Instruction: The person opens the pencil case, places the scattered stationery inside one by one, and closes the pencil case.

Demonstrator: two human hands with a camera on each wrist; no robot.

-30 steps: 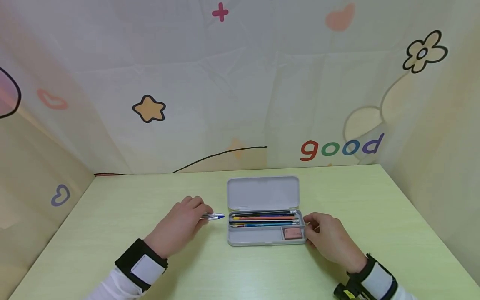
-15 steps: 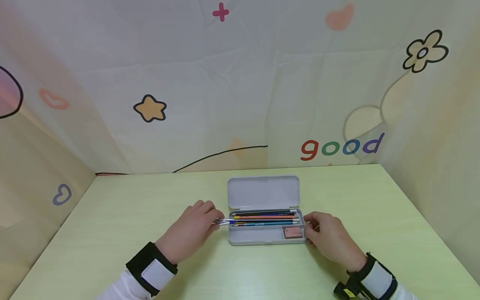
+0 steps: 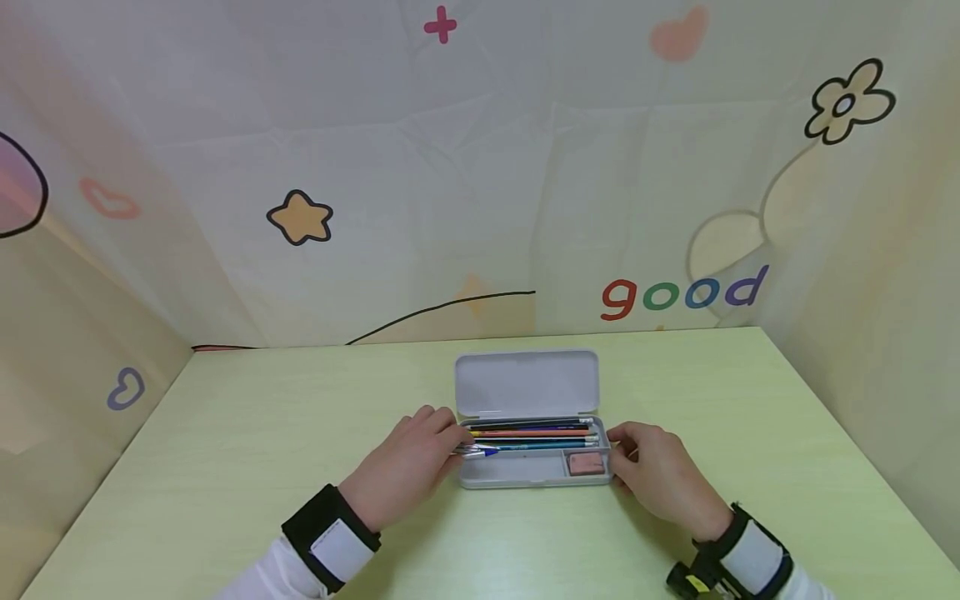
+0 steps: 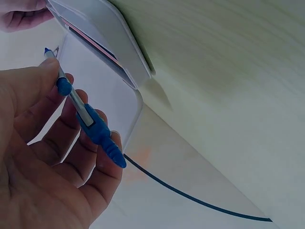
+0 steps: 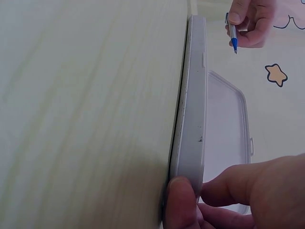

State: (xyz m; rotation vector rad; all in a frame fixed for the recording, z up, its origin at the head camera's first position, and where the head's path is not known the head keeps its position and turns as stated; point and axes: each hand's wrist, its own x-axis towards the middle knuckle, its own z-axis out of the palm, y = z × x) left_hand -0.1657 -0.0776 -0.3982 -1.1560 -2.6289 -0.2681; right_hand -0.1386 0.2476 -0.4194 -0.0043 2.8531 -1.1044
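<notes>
My left hand pinches a drawing compass with a silver leg and a blue head, held over the left end of the pencil case. The blue tip of the compass points right in the head view. Several pencils lie side by side in the case's long rear compartment. A pink eraser sits in the small front-right compartment. My right hand grips the right end of the case between thumb and fingers, as the right wrist view shows on its grey wall.
The case's lid stands open toward the back. Light wood-grain tabletop surrounds the case. A printed cloth hangs behind the table and along its sides.
My left hand has moved right with the compass, from beside the case to over its left end. The right hand and the case have stayed in place.
</notes>
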